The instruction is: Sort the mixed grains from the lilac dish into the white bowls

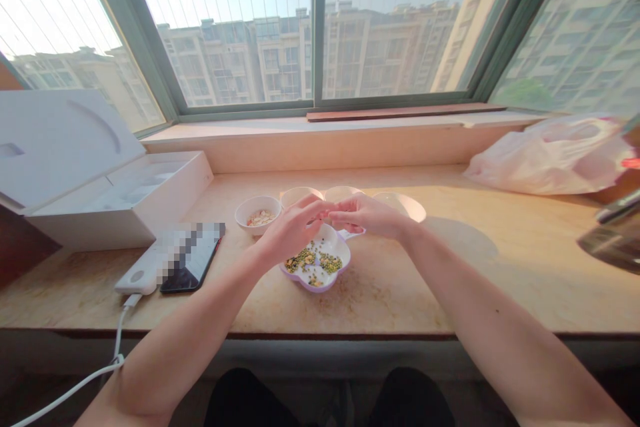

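My left hand [295,221] and my right hand [361,213] meet above the far side of a small white dish [317,287] with a purple outer edge and a handle. The fingers of both hands are closed in a pinch, tip to tip; whatever is between them is too small or hidden to name. Green beans [331,263] and some yellowish bits lie in the dish's compartments. Left of my hands stands a white bowl [241,221] of pale, flat pieces [261,217]. Several more bowls line up behind my hands, partly covered by them, among them one at the right end [416,208].
A phone [186,275] and a white power bank [137,273] with a cable [119,332] lie left. Beyond them is an open white box [115,213]. A plastic bag [545,160] sits back right, a dark shiny object [613,237] at the right edge. Windows rise behind.
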The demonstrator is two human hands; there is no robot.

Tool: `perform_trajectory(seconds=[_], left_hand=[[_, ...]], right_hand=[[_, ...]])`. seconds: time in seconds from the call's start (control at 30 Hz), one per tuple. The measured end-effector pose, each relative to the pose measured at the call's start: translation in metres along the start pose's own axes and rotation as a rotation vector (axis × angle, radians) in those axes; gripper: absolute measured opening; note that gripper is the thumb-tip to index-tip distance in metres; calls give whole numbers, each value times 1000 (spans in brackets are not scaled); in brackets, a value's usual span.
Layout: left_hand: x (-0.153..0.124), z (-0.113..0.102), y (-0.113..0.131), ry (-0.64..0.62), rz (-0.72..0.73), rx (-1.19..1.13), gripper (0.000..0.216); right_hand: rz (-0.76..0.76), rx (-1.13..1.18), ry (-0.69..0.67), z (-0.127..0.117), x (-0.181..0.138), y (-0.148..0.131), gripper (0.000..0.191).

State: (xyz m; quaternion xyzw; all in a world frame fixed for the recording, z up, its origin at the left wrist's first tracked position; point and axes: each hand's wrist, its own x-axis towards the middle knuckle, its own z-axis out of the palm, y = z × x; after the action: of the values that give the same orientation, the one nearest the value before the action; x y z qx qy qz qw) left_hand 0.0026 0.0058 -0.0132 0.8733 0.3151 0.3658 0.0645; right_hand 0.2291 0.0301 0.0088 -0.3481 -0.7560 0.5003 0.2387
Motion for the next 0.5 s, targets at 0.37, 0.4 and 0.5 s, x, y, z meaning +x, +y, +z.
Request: perform_trajectory(seconds=[0.37,0.4,0.5], left_hand=[[0,6,3,-120,-43,105,27],[1,6,2,-107,-86,105,28],[1,5,0,-67,-219,104,31]], right_hand=[[64,66,20,18,13,15,43],[64,68,16,17,13,15,42],[37,116,39,11,10,11,42]])
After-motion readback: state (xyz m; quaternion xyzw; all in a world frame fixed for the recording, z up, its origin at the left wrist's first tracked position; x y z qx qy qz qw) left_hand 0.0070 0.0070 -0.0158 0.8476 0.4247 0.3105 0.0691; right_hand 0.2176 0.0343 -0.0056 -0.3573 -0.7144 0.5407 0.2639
